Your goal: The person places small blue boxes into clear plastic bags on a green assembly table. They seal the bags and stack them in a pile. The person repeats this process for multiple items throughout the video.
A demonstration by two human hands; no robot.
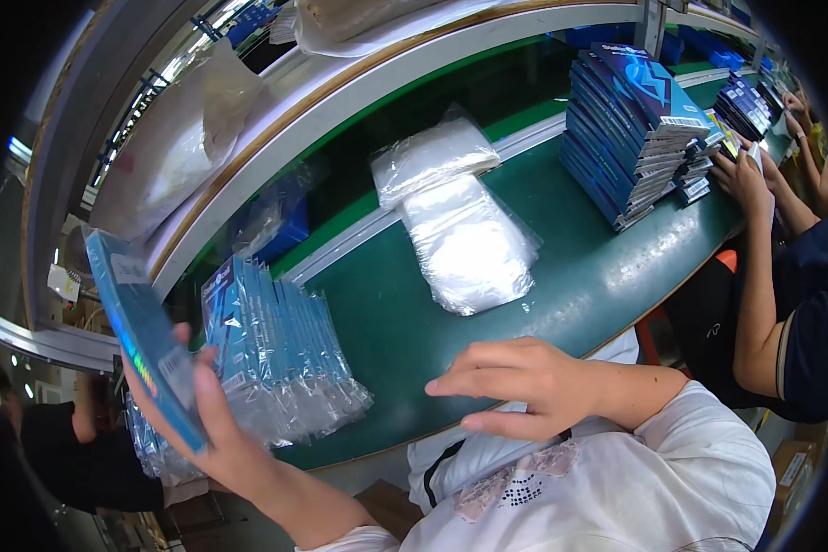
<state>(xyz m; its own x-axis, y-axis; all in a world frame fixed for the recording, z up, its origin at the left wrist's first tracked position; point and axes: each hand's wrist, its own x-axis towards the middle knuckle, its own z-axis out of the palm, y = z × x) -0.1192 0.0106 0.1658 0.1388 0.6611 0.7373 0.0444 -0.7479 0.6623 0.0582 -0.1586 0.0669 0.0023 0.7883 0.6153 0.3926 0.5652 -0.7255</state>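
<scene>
White cloth is worn by the person at the near edge, where a shirt [635,488] with a lace patch is seen below the bench [377,299]. Over the bench's near edge, the right hand [529,386] is held palm down, its fingers loosely parted and pointed toward the left. At the left, a thin blue box [143,327] is gripped upright and tilted by the left hand [221,428], with the thumb and fingers closed about its lower part; its surface is glossy, though whether it is sleeved in film cannot be told for certain. Just beside it, a row of film-wrapped boxes [281,331] is stood on the green bench top, packed closely side by side, the loose ends of their wrappings turned toward the person. Beyond, two overlapping piles of clear bags are laid near the middle, the nearer pile [469,248] partly covered in glare, the farther pile [437,161] set against a metal rail. To the right, a tall stack of blue boxes [616,138] is piled up. Past that stack, a co-worker's hands [750,184] are seen at the bench.
</scene>
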